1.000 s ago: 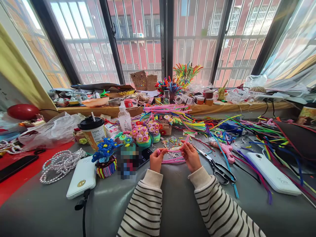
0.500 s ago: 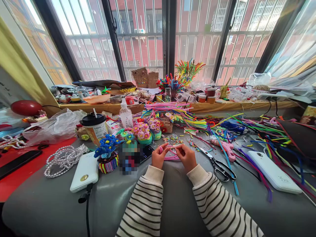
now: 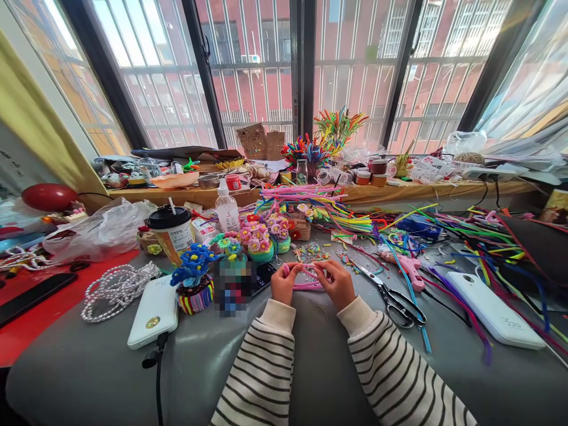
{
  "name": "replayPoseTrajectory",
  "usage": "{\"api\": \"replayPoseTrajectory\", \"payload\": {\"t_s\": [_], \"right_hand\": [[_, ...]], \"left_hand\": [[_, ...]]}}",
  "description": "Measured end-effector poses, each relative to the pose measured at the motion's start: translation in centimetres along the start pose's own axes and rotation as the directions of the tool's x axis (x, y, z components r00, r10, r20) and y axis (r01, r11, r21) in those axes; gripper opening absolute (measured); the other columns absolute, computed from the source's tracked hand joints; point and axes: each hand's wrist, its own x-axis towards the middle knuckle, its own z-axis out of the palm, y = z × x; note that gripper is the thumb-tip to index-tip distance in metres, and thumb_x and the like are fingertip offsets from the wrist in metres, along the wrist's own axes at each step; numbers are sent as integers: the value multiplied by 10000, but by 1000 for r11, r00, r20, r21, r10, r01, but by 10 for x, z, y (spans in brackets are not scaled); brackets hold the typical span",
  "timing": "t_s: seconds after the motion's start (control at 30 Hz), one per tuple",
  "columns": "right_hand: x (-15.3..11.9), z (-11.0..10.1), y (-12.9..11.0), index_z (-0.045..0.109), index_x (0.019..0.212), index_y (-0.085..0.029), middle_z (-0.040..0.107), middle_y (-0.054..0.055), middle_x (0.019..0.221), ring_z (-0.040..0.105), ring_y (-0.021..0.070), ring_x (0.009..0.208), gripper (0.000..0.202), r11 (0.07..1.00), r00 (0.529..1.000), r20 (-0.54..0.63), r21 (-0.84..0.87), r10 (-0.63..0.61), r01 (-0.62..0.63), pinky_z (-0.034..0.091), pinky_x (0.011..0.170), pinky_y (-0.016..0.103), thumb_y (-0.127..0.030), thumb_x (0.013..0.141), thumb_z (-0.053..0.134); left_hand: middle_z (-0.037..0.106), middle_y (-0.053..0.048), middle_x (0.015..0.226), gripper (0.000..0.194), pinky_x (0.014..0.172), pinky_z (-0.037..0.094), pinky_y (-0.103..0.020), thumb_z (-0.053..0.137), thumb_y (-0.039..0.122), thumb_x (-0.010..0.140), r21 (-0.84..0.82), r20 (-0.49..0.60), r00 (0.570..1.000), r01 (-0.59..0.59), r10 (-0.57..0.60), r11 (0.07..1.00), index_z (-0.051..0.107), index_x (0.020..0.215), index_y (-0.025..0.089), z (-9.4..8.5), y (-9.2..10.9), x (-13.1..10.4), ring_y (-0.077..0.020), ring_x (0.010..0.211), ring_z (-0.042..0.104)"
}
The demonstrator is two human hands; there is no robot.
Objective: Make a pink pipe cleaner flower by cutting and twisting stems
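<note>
Head view: the left hand (image 3: 284, 284) and right hand (image 3: 338, 283) each pinch one end of a bent pink fuzzy pipe cleaner (image 3: 307, 278), held just above the grey table (image 3: 89, 367). Black-handled steel scissors (image 3: 390, 299) lie just right of the pipe cleaner.

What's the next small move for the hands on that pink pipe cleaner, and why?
Probably another bend or twist: the left hand and right hand each pinch an end of the pink pipe cleaner, which curves loosely between them above the grey table, not yet a closed shape.
</note>
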Motion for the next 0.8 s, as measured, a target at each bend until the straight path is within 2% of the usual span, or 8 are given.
{"api": "replayPoseTrajectory", "payload": {"t_s": [0.07, 0.17, 0.47, 0.67, 0.8], "right_hand": [[0, 1, 2, 515, 947, -185, 544, 39, 797, 473, 131, 732, 294, 995, 998, -3, -73, -67, 66, 373, 676, 236, -330, 709, 423], [-2, 2, 6, 488, 1001, -188, 544, 46, 827, 463, 148, 784, 360, 975, 989, 58, -170, -137, 145, 370, 696, 239, -361, 688, 449], [-4, 5, 6, 543, 912, -179, 567, 55, 753, 480, 151, 754, 256, 908, 975, 148, -363, -165, 209, 365, 656, 230, -290, 728, 404], [-3, 9, 2, 592, 708, -197, 560, 32, 618, 493, 131, 640, 240, 911, 980, 143, -371, -139, 183, 358, 564, 218, -256, 752, 363], [-4, 11, 3, 592, 730, -193, 566, 31, 639, 496, 126, 643, 229, 968, 991, 96, -224, -95, 114, 370, 578, 215, -274, 745, 379]], "left_hand": [[547, 10, 540, 226, 510, 362, -202, 575, 337, 522, 5, -30, 1000, 6, -6, 1000, 586, 621, 134, -1, -1, 0, -85, 503, 460], [500, 30, 469, 247, 462, 338, -190, 576, 356, 509, 17, -46, 999, 14, -13, 1000, 583, 612, 131, -1, -1, 0, -72, 455, 430], [400, 55, 381, 264, 378, 252, -174, 577, 381, 496, 6, -20, 998, 51, -51, 999, 575, 581, 132, -3, -5, 1, -45, 371, 326], [336, 77, 365, 294, 342, 177, -168, 587, 390, 480, -103, -22, 992, 122, -125, 987, 552, 588, 120, -4, -9, 3, -19, 337, 234], [342, 81, 390, 292, 335, 146, -163, 587, 372, 497, -193, 21, 986, 169, -168, 967, 540, 635, 119, -3, -4, 3, -7, 329, 207]]}}
